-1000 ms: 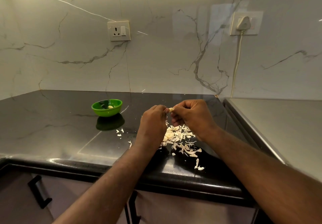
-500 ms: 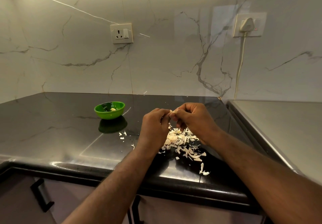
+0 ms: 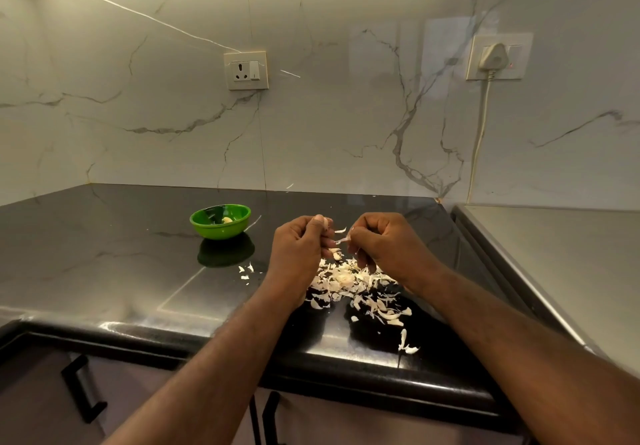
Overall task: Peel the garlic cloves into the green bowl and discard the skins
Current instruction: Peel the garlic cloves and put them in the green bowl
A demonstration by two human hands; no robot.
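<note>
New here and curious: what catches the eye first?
The left hand and right hand hang above the black counter, the left holding a garlic clove, the right pinching a strip of skin. Below them lies a pale heap of skins; left of it sits a green bowl.

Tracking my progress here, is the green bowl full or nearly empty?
Nearly empty. The green bowl holds what looks like one pale garlic piece; the rest of its inside shows bare.
</note>
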